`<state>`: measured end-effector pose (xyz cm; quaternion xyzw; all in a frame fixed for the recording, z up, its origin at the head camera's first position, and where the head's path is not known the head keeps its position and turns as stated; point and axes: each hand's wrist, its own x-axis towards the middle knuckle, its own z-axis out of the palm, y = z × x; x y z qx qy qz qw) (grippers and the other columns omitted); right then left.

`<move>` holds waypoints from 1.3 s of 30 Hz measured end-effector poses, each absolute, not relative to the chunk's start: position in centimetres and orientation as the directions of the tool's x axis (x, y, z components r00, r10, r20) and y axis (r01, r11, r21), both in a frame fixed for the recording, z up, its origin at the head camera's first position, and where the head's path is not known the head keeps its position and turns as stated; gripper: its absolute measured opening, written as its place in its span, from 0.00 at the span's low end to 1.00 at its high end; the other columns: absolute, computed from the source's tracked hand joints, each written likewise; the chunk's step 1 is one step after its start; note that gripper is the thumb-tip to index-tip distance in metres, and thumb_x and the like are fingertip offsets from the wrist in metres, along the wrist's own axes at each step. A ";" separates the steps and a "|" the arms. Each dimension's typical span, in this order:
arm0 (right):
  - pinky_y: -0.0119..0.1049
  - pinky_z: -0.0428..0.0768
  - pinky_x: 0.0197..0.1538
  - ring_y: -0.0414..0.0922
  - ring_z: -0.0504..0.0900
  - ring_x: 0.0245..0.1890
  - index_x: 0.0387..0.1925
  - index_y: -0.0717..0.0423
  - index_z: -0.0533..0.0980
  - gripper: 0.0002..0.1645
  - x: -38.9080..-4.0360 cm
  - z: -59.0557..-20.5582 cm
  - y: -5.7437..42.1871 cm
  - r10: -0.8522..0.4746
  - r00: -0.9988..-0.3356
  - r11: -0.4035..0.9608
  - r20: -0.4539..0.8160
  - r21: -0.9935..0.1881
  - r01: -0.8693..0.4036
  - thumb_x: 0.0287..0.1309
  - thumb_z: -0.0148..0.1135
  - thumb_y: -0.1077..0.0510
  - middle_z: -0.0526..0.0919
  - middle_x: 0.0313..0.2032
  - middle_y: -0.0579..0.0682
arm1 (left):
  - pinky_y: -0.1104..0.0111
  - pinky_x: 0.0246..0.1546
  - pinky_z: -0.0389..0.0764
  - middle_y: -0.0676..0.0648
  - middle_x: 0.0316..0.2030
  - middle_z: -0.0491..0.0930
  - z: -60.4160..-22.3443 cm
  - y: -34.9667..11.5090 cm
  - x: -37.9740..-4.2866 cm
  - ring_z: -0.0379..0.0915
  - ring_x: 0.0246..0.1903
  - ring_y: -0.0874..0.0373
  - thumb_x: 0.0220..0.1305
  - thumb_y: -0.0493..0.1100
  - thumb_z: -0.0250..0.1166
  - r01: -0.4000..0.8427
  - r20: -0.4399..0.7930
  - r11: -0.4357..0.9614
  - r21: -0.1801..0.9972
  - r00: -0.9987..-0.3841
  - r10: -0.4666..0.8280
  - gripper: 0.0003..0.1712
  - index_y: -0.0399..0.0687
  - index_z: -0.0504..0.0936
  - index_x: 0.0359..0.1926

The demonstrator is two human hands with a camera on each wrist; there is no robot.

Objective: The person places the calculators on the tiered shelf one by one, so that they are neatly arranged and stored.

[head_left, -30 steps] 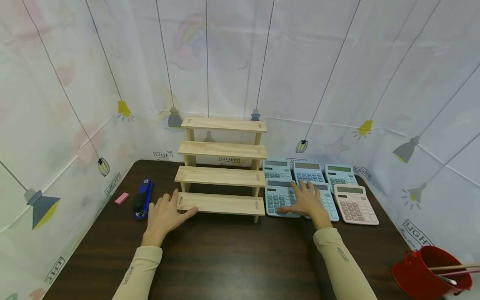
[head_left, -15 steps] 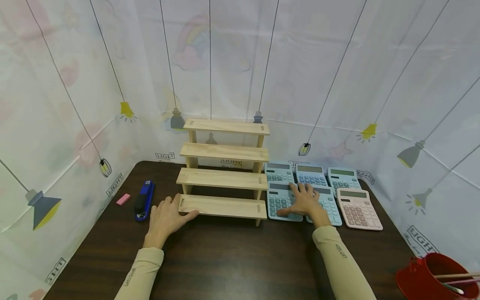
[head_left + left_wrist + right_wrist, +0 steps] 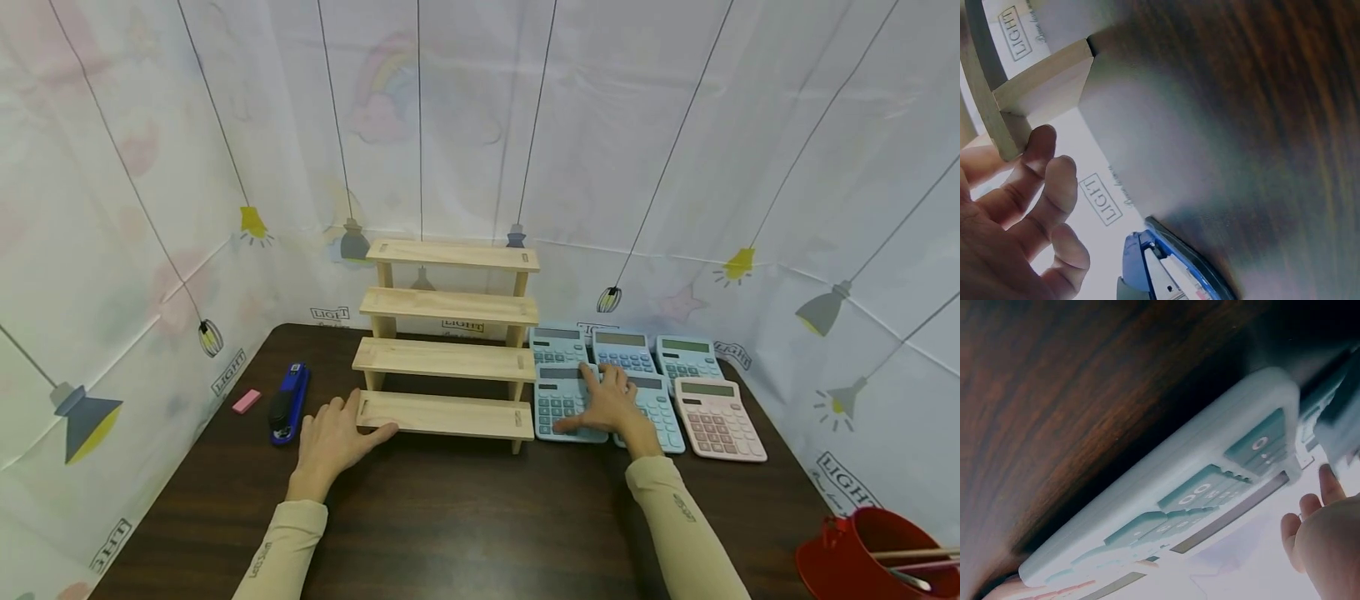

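My left hand (image 3: 330, 442) rests at the left end of the lowest plank (image 3: 442, 414) of a stepped wooden rack, thumb along its front edge and index finger at its back corner. In the left wrist view, the fingertips (image 3: 1041, 140) are right at the end of the wooden rack (image 3: 1041, 87). Spread over the front left light-blue calculator (image 3: 558, 392) is my right hand (image 3: 611, 404). Its thumb lies over the lower keys and the index finger reaches the upper right corner; the palm overlaps the neighbouring blue calculator (image 3: 658, 412).
A blue stapler (image 3: 288, 404) and a pink eraser (image 3: 246, 402) lie left of the rack. Several more calculators sit at the back right, among them a pink one (image 3: 720, 421). A red bucket (image 3: 847, 558) with sticks stands at the right edge. A printed curtain (image 3: 675, 167) hangs behind.
The head view has shifted slightly, so everything sits a little lower and further right. Both hands keep nearly the same place.
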<state>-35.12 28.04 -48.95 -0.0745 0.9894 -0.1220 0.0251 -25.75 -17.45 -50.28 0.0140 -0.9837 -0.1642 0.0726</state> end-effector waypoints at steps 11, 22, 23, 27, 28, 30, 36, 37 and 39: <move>0.62 0.80 0.48 0.73 0.69 0.61 0.81 0.47 0.39 0.84 -33.8 -48.7 27.8 -0.150 -0.988 0.891 -0.018 -0.436 -0.128 0.33 0.81 0.29 0.32 0.75 0.68 | 0.53 0.38 0.70 0.34 0.54 0.78 -50.0 -17.3 -25.6 0.76 0.49 0.38 0.51 0.86 0.55 0.006 0.143 0.942 0.336 -0.989 -0.044 0.65 0.42 0.64 0.74; 0.55 0.82 0.42 0.67 0.79 0.51 0.81 0.45 0.45 0.77 -32.8 -48.8 28.3 -0.191 -0.982 0.850 0.012 -0.499 -0.171 0.37 0.82 0.34 0.30 0.75 0.68 | 0.50 0.40 0.71 0.32 0.56 0.77 -50.1 -17.3 -25.6 0.76 0.51 0.36 0.52 0.86 0.54 0.010 0.146 0.938 0.348 -0.988 -0.044 0.65 0.43 0.63 0.75; 0.57 0.81 0.45 0.69 0.77 0.54 0.81 0.46 0.46 0.76 -32.6 -48.8 28.3 -0.191 -0.981 0.848 0.021 -0.500 -0.176 0.37 0.82 0.34 0.31 0.75 0.68 | 0.50 0.40 0.71 0.32 0.56 0.77 -50.2 -17.3 -25.6 0.76 0.51 0.36 0.52 0.86 0.54 0.010 0.143 0.937 0.349 -0.989 -0.043 0.65 0.43 0.62 0.75; 0.64 0.78 0.50 0.74 0.71 0.59 0.80 0.51 0.47 0.75 -32.2 -48.6 28.5 -0.199 -0.980 0.838 0.027 -0.514 -0.185 0.40 0.82 0.37 0.36 0.73 0.72 | 0.50 0.41 0.71 0.31 0.57 0.76 -50.1 -17.4 -25.5 0.75 0.52 0.35 0.52 0.86 0.54 0.009 0.135 0.935 0.354 -0.990 -0.041 0.65 0.42 0.62 0.75; 0.65 0.77 0.51 0.75 0.70 0.61 0.81 0.51 0.46 0.75 -32.1 -48.5 28.5 -0.199 -0.980 0.835 0.020 -0.520 -0.181 0.40 0.82 0.37 0.37 0.73 0.73 | 0.50 0.41 0.71 0.31 0.58 0.76 -50.1 -17.4 -25.5 0.75 0.53 0.35 0.52 0.86 0.53 0.009 0.132 0.934 0.356 -0.990 -0.041 0.65 0.42 0.61 0.75; 0.67 0.76 0.53 0.76 0.68 0.62 0.81 0.49 0.45 0.76 -32.0 -48.5 28.5 -0.195 -0.981 0.834 0.004 -0.525 -0.168 0.40 0.81 0.36 0.40 0.72 0.74 | 0.49 0.41 0.71 0.30 0.58 0.75 -50.1 -17.4 -25.4 0.75 0.53 0.34 0.52 0.86 0.53 0.010 0.130 0.933 0.359 -0.991 -0.039 0.66 0.42 0.61 0.76; 0.68 0.74 0.56 0.76 0.62 0.67 0.81 0.46 0.43 0.76 -31.4 -48.3 28.8 -0.179 -0.983 0.827 -0.030 -0.546 -0.134 0.41 0.81 0.36 0.40 0.73 0.74 | 0.51 0.41 0.71 0.31 0.57 0.76 -50.4 -17.3 -25.4 0.75 0.52 0.35 0.52 0.86 0.54 0.010 0.135 0.931 0.365 -0.990 -0.042 0.65 0.43 0.62 0.75; 0.68 0.74 0.57 0.76 0.61 0.67 0.81 0.47 0.43 0.76 -31.3 -48.2 28.9 -0.179 -0.983 0.824 -0.034 -0.551 -0.131 0.41 0.81 0.37 0.39 0.73 0.74 | 0.51 0.40 0.70 0.32 0.57 0.76 -50.4 -17.3 -25.4 0.75 0.52 0.35 0.52 0.85 0.55 0.008 0.134 0.931 0.365 -0.990 -0.044 0.65 0.43 0.62 0.75; 0.68 0.74 0.56 0.76 0.61 0.67 0.81 0.47 0.42 0.76 -31.1 -47.9 29.0 -0.183 -0.982 0.823 -0.040 -0.553 -0.131 0.41 0.82 0.38 0.40 0.72 0.75 | 0.52 0.40 0.70 0.32 0.57 0.76 -50.5 -17.3 -25.3 0.75 0.52 0.35 0.52 0.85 0.55 0.008 0.134 0.931 0.365 -0.990 -0.044 0.64 0.43 0.62 0.75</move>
